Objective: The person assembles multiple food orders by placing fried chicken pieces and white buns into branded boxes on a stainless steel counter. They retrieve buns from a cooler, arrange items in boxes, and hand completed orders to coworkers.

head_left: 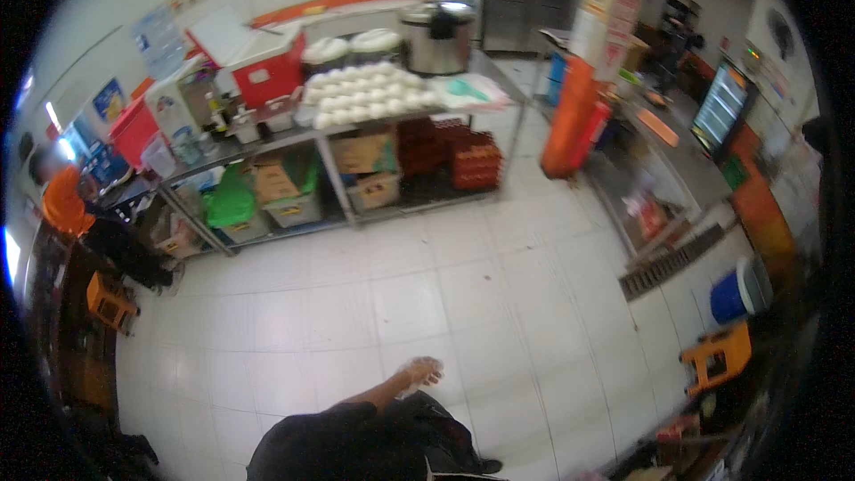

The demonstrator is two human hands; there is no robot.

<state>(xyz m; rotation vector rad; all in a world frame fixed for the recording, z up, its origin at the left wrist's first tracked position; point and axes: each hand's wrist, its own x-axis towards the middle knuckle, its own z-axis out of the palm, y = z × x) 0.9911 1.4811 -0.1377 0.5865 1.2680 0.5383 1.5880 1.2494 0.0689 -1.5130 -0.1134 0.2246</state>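
Observation:
My left hand hangs in front of my dark clothing, above the white tiled floor, with its forearm bare below a black sleeve. Its fingers are loosely bent and a little apart, and I see nothing in them. Something pale and translucent, perhaps a thin glove, covers part of the hand. It touches no object. My right hand is out of view. Ahead, beyond the floor, stands a long metal table bearing rows of white rounded pieces, too small to name. Behind them is a large steel pot with a dark front.
Red crates and a bin under green plastic fill the lower shelf. At right are an orange-based pillar, a metal counter, a floor drain, a blue bucket and an orange stool. Someone in orange stands far left.

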